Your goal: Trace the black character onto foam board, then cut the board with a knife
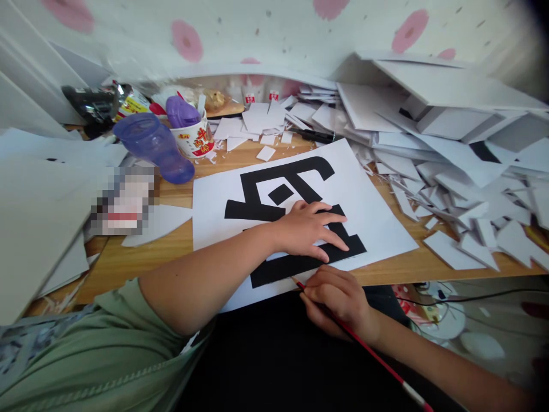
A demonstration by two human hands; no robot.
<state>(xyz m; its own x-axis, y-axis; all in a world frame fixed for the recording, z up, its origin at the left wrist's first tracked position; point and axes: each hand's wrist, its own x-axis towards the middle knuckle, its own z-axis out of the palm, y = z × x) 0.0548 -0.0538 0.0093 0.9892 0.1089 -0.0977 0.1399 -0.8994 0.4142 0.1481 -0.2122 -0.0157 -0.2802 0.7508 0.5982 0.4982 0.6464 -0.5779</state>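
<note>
The worktop [115, 266] is strewn with white offcuts [450, 250] on its right and far sides; these are best kept from slipping under the work. In its near middle a white sheet [377, 223] is laid flat, and on it black shapes [257, 212] are set, the nearest being a long bar [277, 271]. The shapes are pressed down by the left hand [306, 232], opened flat with fingers spread; pressure should be kept even so that no shift occurs. By the right hand [337, 297], closed narrowly, a red pencil [375, 357] is gripped near its sharpened tip, which is placed at the bar's near edge. Contact there cannot be told. For what seems to be edge-following, a steady pencil angle and light strokes are advised.
</note>
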